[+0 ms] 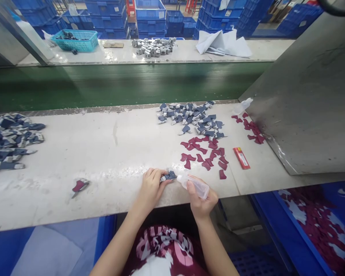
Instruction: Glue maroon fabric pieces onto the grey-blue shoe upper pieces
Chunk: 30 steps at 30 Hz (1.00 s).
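Observation:
Near the table's front edge my left hand (pixel 151 186) pinches a small dark blue and grey part (pixel 169 176). Closed round a translucent squeeze bottle (pixel 199 188), my right hand (pixel 204 205) tips it sideways, its nozzle close to the part; whether they touch I cannot tell. Loose maroon pieces (pixel 199 158) lie beyond my right hand. Behind them spreads a pile of blue and grey parts (pixel 189 115). One grey part with a maroon inlay (pixel 80 185) rests alone to the left.
Another heap of blue-grey parts (pixel 11 138) covers the far left. A red packet (pixel 241 158) and a second bottle (pixel 243 105) lie right, by a slanted metal panel (pixel 310 96). Across the green belt (pixel 126 86) stand a turquoise basket (pixel 83 45) and metal parts (pixel 153 48).

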Motion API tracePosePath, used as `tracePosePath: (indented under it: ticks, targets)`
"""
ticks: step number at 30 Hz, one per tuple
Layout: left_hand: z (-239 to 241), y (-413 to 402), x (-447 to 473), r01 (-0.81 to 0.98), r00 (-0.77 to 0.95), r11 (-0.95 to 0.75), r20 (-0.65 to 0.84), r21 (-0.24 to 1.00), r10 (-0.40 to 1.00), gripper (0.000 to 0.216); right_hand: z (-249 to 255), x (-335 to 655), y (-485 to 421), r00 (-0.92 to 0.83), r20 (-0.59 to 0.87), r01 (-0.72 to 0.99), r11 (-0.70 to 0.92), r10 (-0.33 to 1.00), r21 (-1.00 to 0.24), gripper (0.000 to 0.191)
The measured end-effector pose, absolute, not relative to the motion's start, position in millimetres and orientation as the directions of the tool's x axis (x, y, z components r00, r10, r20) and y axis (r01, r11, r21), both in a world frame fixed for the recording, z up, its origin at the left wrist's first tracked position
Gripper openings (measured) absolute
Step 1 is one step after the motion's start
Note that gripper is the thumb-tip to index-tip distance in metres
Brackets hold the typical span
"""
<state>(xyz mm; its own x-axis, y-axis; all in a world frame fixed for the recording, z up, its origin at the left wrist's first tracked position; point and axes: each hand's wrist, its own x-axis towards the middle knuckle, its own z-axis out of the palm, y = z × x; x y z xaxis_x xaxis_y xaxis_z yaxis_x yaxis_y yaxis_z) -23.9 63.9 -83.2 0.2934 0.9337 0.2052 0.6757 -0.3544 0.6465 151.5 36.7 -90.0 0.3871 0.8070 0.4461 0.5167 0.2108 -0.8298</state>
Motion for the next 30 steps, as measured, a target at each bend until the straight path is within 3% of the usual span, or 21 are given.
tracePosePath:
  ticks: [22,30]
  targets:
    - [-82,62,-23,0.677,0.283,-0.364,0.231,0.639,0.931,0.009,-101,154,28,0.501,0.435,0.469,0.188,0.748,-0.863,0.02]
    - [-83,63,-23,0.666,0.281,-0.349,0.212,0.66,0.936,0.008,-106,151,25,0.654,0.247,0.213,0.139,0.715,-0.967,0.028]
